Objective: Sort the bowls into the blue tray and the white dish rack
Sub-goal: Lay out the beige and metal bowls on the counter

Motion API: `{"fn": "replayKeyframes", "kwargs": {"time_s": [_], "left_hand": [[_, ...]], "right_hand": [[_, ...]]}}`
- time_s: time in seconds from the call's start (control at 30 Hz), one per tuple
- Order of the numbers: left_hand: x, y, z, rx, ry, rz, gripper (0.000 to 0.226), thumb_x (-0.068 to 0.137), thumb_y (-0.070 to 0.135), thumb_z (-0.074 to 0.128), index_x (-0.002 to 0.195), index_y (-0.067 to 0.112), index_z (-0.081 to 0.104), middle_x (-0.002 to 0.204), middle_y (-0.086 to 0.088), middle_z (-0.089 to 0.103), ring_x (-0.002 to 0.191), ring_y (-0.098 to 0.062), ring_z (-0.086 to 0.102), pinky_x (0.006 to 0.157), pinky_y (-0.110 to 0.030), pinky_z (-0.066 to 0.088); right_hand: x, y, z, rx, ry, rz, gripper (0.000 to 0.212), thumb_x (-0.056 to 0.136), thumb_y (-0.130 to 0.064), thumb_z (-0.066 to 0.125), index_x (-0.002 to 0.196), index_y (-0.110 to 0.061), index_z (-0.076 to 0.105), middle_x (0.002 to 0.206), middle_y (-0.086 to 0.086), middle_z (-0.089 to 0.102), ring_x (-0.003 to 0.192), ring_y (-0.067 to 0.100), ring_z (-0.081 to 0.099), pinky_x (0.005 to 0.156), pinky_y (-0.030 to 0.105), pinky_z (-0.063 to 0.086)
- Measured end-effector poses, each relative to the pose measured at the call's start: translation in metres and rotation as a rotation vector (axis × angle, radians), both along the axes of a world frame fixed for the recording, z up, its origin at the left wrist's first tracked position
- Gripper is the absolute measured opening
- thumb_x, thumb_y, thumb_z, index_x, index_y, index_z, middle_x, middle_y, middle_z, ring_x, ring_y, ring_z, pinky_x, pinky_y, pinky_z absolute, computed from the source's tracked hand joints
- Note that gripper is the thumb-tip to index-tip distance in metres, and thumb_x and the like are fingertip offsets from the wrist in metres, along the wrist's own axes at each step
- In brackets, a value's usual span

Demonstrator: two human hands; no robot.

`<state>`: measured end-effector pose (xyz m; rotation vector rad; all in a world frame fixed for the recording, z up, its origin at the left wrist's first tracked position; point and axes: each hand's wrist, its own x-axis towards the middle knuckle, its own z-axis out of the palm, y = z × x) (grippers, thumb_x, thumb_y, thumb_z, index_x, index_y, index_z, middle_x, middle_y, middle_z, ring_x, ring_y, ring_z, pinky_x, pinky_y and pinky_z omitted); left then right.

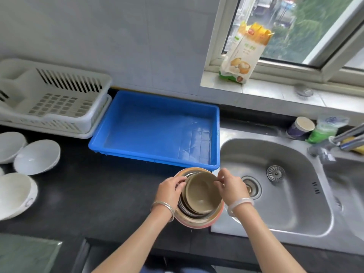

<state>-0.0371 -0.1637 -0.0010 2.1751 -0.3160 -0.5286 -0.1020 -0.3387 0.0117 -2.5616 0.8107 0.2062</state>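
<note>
On the dark counter [102, 194], in front of the blue tray [157, 133], a stack of nested bowls [197, 220] stands just beside the sink [275, 203]. The sorting seems to be at its very beginning. The blue tray holds nothing, and the white dish rack [59, 99] at the far left also holds nothing. Several white bowls [37, 156] wait on the counter at the left, well apart from the hands, and none of them is sorted yet.

The beige bowl [202, 192] lies on top of the stack, tilted, directly between the two hands. The left hand [171, 191] has its fingers curled on the left rim of this bowl. The right hand [231, 187] pinches the right rim with thumb and forefinger, and its other fingers are lifted. I judge that the person is separating the beige bowl from the metal ones under it. All the bowls have yet to be placed.
</note>
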Motion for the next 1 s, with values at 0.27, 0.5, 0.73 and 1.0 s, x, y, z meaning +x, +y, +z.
{"fn": "replayKeyframes", "kwargs": {"time_s": [0.27, 0.5, 0.73, 1.0], "left_hand": [[0.000, -0.013, 0.000, 0.124, -0.020, 0.044, 0.014, 0.082, 0.018, 0.066, 0.095, 0.017, 0.061, 0.112, 0.001, 0.058, 0.097, -0.012, 0.053, 0.080, -0.020, 0.042], [0.001, -0.024, 0.010, 0.185, -0.076, 0.058, 0.002, 0.086, 0.019, 0.060, 0.087, 0.019, 0.061, 0.104, 0.002, 0.061, 0.101, -0.015, 0.053, 0.078, -0.022, 0.041], [0.008, -0.022, 0.022, 0.094, -0.017, 0.085, 0.004, 0.085, 0.015, 0.059, 0.082, 0.015, 0.062, 0.086, -0.001, 0.068, 0.079, -0.016, 0.062, 0.068, -0.024, 0.048], [0.040, 0.016, 0.042, -0.026, -0.016, 0.261, 0.008, 0.083, 0.015, 0.062, 0.077, 0.019, 0.059, 0.071, 0.013, 0.057, 0.072, -0.007, 0.056, 0.060, -0.018, 0.041]], "right_hand": [[-0.012, -0.016, 0.012, 0.193, -0.085, -0.114, 0.015, 0.087, -0.017, 0.059, 0.082, -0.016, 0.045, 0.083, 0.013, 0.070, 0.071, 0.035, 0.062, 0.067, 0.035, 0.049], [-0.018, -0.025, 0.019, 0.248, -0.146, -0.201, 0.008, 0.085, -0.017, 0.062, 0.084, -0.018, 0.054, 0.077, 0.008, 0.071, 0.059, 0.026, 0.065, 0.064, 0.033, 0.052], [-0.018, -0.029, 0.033, 0.350, -0.215, -0.237, 0.005, 0.087, -0.013, 0.061, 0.090, -0.018, 0.062, 0.071, 0.003, 0.069, 0.051, 0.018, 0.065, 0.060, 0.035, 0.059], [0.012, -0.015, 0.056, 0.473, -0.348, -0.223, 0.013, 0.085, -0.009, 0.062, 0.088, -0.021, 0.062, 0.075, 0.003, 0.069, 0.051, 0.011, 0.064, 0.050, 0.025, 0.056]]}}
